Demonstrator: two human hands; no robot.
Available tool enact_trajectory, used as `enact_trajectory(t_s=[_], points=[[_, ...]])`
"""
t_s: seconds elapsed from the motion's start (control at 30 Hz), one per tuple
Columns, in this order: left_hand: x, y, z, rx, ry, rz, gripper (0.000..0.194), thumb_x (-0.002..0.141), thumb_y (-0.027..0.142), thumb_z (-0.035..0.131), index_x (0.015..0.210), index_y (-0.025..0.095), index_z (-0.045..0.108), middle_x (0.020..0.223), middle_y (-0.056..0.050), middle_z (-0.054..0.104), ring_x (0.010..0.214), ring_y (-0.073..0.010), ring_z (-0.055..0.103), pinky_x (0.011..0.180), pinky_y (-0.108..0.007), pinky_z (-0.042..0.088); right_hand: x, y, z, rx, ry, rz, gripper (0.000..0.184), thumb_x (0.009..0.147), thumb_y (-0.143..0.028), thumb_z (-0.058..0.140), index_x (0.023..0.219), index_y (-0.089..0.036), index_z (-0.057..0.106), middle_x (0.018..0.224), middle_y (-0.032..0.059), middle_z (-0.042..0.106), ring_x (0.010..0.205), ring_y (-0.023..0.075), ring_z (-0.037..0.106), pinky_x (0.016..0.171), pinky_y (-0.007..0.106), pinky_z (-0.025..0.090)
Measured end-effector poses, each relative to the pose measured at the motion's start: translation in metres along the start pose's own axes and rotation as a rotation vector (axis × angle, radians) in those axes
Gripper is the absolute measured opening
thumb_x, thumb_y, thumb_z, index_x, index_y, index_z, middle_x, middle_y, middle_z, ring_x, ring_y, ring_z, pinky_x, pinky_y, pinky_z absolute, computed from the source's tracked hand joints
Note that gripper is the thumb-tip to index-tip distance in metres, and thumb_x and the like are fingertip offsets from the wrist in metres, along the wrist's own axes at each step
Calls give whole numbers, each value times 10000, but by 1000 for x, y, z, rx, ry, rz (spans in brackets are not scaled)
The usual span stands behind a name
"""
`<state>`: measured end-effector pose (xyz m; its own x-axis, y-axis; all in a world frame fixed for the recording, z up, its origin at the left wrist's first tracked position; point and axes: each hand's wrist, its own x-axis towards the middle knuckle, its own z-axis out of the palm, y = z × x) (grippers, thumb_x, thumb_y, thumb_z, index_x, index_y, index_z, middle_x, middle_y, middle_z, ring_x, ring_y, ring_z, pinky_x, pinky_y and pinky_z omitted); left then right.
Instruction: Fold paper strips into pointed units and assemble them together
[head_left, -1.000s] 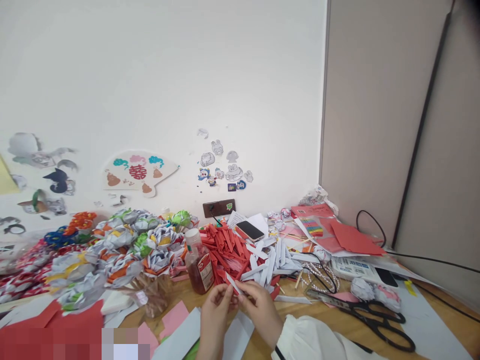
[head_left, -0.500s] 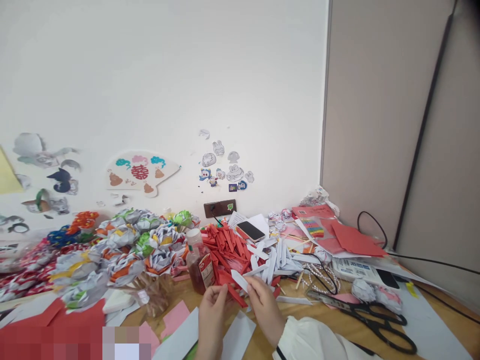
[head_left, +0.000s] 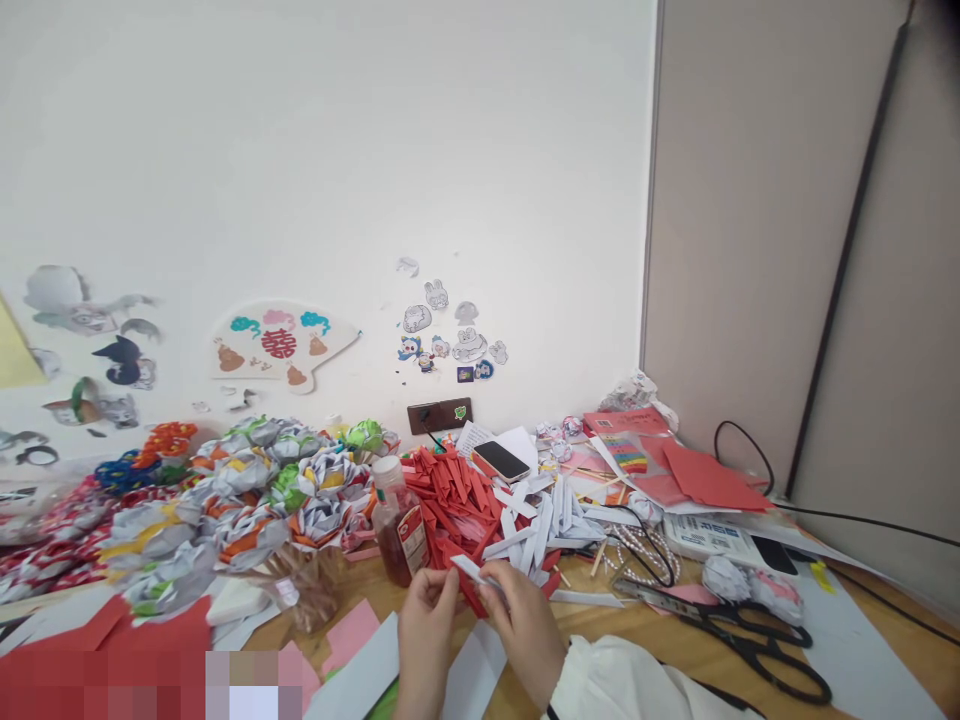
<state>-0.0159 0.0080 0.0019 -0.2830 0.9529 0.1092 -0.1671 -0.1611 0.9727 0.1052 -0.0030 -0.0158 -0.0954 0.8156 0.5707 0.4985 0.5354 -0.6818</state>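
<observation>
A folded white paper strip (head_left: 469,570) is pinched between the thumb and fingers of my right hand (head_left: 525,625), low in the middle of the view. Right beside its left end is my left hand (head_left: 426,615), thumb and fingers pressed together in a pinch; whether they grip the strip's tip is hidden. Behind both hands lie a heap of folded red paper strips (head_left: 454,490) and a pile of folded white strips (head_left: 551,520). White paper sheets (head_left: 474,672) rest under and between my wrists.
A bottle of dark liquid (head_left: 394,530) stands just beyond my left hand. Paper flowers (head_left: 300,470) on a bundle of sticks (head_left: 300,590) fill the left. A phone (head_left: 501,461) lies behind the heap. Large black scissors (head_left: 750,640) and crumpled paper balls (head_left: 726,579) are at right.
My right hand has moved slightly left, bringing the paper strip down and left against my left fingertips. My left hand has hardly moved.
</observation>
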Motion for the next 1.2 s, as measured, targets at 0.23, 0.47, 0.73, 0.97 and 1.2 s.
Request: enact_trajectory(t_s=[0.23,0.47,0.73,0.97,1.2], points=[[-1,3,3,-19,-33,-29,325,474,412,731,539,157,540,505,27,576,518,-132,548,517,-253,502,3,-7,-2,-2,43,-126,132,794,-79,485,809,-169,579,843,57,599,824,184,532,725,299,425],[-1,3,5,-116,-88,-72,370,485,396,747,646,174,498,553,24,601,527,-144,571,478,-265,506,7,-5,-3,245,60,89,206,734,-55,499,852,-180,615,814,44,595,770,170,565,698,271,445],[3,0,2,-110,-125,-116,401,523,359,742,832,147,601,744,-40,676,638,-153,617,544,-225,495,13,4,1,355,-28,343,92,667,-136,556,717,-136,633,693,45,621,655,175,577,623,267,443],[5,-2,-1,-54,-73,-88,390,516,396,732,792,152,605,689,-23,670,598,-161,610,519,-238,488,16,3,-8,262,67,292,91,688,-159,550,599,-159,571,599,3,560,575,143,521,555,246,412],[8,0,-7,54,-15,13,356,566,443,681,750,146,614,665,-40,678,635,-178,619,552,-232,470,15,0,-19,-111,105,43,132,738,-138,546,618,-188,570,671,14,553,665,166,513,598,269,395]])
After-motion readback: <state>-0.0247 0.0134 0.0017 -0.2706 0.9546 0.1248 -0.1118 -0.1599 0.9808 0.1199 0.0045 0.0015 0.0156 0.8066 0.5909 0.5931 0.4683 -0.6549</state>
